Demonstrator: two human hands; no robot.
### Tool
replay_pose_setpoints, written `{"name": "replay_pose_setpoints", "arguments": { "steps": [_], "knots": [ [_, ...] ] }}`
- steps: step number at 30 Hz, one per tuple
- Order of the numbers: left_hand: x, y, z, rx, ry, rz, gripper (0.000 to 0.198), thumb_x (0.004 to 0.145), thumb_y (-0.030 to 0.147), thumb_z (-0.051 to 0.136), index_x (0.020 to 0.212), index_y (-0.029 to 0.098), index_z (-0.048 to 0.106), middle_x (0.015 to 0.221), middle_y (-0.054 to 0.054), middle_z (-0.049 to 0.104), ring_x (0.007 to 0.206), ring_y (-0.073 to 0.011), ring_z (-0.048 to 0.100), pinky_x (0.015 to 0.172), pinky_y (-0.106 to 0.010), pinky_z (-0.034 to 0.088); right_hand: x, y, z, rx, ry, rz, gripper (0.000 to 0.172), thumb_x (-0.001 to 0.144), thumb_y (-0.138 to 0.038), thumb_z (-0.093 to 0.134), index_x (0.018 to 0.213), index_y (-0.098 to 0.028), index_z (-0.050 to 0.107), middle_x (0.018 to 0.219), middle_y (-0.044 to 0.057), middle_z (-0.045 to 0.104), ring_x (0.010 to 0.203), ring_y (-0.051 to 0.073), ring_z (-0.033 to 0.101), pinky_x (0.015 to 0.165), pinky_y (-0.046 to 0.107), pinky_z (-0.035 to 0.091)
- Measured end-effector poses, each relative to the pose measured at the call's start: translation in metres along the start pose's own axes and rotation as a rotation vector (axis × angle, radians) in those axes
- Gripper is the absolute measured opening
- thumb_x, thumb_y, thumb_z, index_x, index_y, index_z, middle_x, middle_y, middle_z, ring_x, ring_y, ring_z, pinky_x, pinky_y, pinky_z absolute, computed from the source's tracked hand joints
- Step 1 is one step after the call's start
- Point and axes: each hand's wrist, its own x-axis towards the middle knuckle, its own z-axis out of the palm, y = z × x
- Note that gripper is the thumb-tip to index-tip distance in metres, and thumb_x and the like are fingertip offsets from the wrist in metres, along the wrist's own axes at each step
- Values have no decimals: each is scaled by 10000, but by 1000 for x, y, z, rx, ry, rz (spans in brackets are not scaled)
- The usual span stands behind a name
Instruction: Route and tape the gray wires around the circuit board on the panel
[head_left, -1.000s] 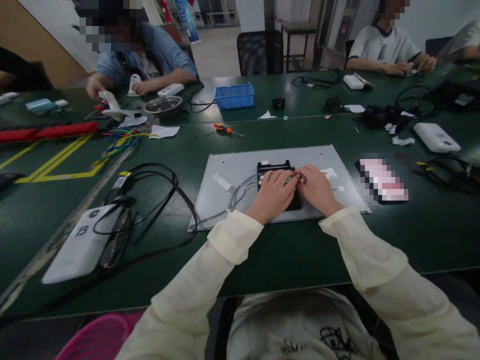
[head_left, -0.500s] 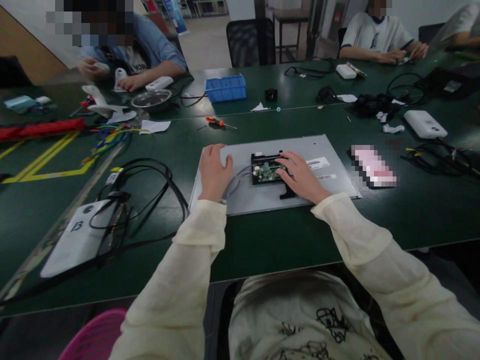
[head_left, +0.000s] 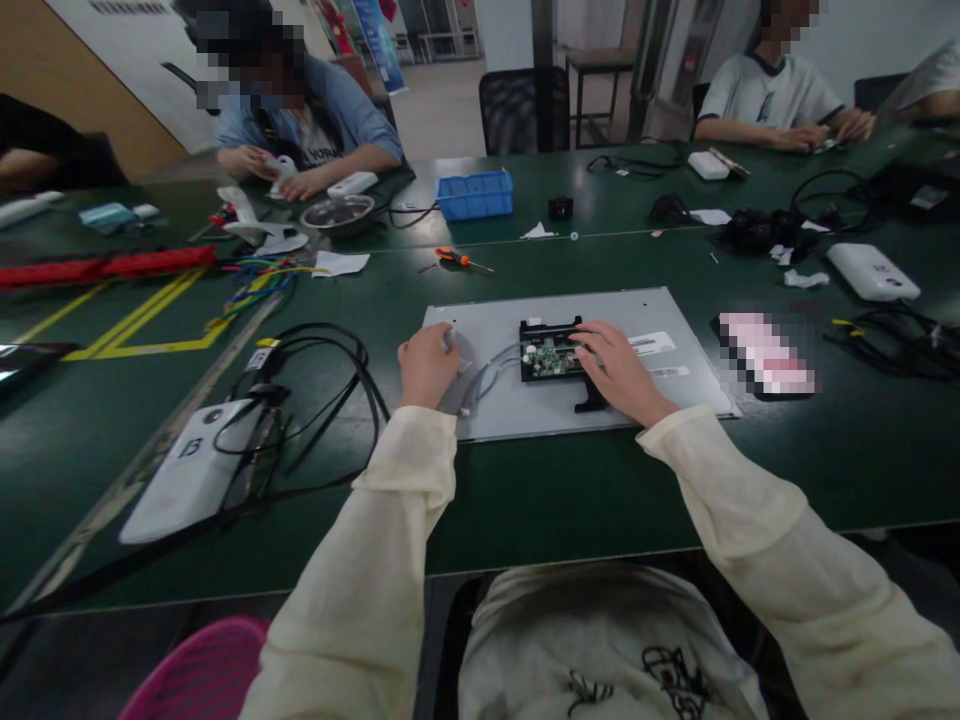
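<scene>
A grey metal panel [head_left: 675, 310] lies flat on the green table in front of me. A black bracket holding a green circuit board [head_left: 550, 356] sits at its middle, with grey wires [head_left: 491, 368] running off to the left. My left hand [head_left: 425, 365] rests on the panel's left part, fingers curled, pinching a strip of white tape [head_left: 451, 338] by the wires. My right hand [head_left: 618, 368] lies on the right side of the circuit board, fingers stretched over the bracket.
Black cables [head_left: 315, 370] and a white device [head_left: 187, 470] lie to the left. An orange screwdriver [head_left: 454, 259], blue bin [head_left: 475, 193] and metal bowl [head_left: 337, 212] lie beyond the panel. Right: a blurred pink thing [head_left: 765, 352], white box [head_left: 872, 271]. People work at the far side.
Both hands were together on the circuit board. My left hand moved away to the panel's left part and has curled its fingers on the tape. My right hand stays at the board.
</scene>
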Motion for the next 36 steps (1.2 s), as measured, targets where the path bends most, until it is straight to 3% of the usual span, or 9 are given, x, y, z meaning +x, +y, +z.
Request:
{"name": "replay_pose_setpoints", "arguments": {
  "steps": [5, 11, 15, 18, 20, 23, 26, 31, 36],
  "knots": [
    [2, -3, -11, 0, 36, -89, 317, 857, 314, 473, 1113, 199, 620, 1136, -114, 606, 1070, -255, 576, 920, -376, 455, 1, 0, -1, 8, 69, 31, 358, 980, -361, 362, 1170, -190, 613, 1217, 119, 598, 1217, 248, 495, 1084, 472, 376],
    [5, -15, -15, -6, -151, -57, 381, 726, 222, 563, 1100, 184, 620, 1011, -90, 618, 893, -221, 612, 870, -326, 475, 1, -3, -3, 4, 81, 60, 359, 982, -364, 350, 1156, -193, 615, 1194, 119, 609, 1179, 251, 518, 1054, 467, 397],
    [7, -15, -16, -91, -151, -16, 262, 716, 193, 548, 939, 190, 686, 853, -58, 671, 814, -213, 623, 798, -308, 477, 1, -6, -3, 2, 66, 72, 369, 981, -380, 344, 1171, -209, 610, 1208, 111, 604, 1185, 260, 517, 1046, 489, 406],
    [8, -11, -25, -233, -57, -34, 191, 731, 240, 556, 830, 180, 707, 810, -55, 686, 764, -201, 630, 762, -309, 480, 1, -8, -3, 8, 60, 73, 376, 981, -390, 338, 1184, -221, 604, 1220, 106, 599, 1195, 266, 511, 1048, 508, 404],
    [8, -6, -35, -429, -27, -50, 217, 753, 291, 559, 860, 173, 707, 793, -50, 689, 740, -179, 632, 711, -288, 488, 0, -10, -3, 14, 56, 72, 385, 982, -400, 332, 1206, -226, 592, 1239, 107, 590, 1209, 270, 502, 1053, 521, 400],
    [5, 2, -52, -704, -89, -20, 263, 776, 366, 581, 920, 178, 695, 846, -49, 697, 717, -143, 624, 641, -250, 482, 1, -13, -4, 16, 49, 58, 404, 980, -415, 329, 1249, -227, 564, 1274, 112, 571, 1240, 276, 481, 1066, 534, 388],
    [0, 10, -62, -761, -221, 82, 256, 769, 387, 615, 898, 180, 694, 871, -49, 696, 715, -132, 609, 632, -243, 469, 1, -22, -6, -4, 35, 14, 415, 980, -412, 328, 1294, -232, 531, 1310, 114, 551, 1277, 276, 456, 1093, 532, 365],
    [-6, 20, -58, -552, -409, 243, 212, 759, 353, 602, 817, 177, 704, 771, -32, 676, 693, -139, 576, 659, -265, 443, 2, -48, -3, -51, -142, -162, 494, 975, -398, 359, 1416, -182, 405, 1440, 115, 460, 1393, 252, 334, 1156, 488, 301],
    [-5, 21, -53, -362, -426, 257, 213, 731, 337, 575, 797, 182, 706, 678, -11, 644, 632, -142, 546, 620, -267, 412, -2, -72, 14, -86, -381, -359, 598, 944, -449, 432, 1455, -148, 353, 1511, 136, 387, 1429, 270, 280, 1169, 497, 267]
  ]
}}
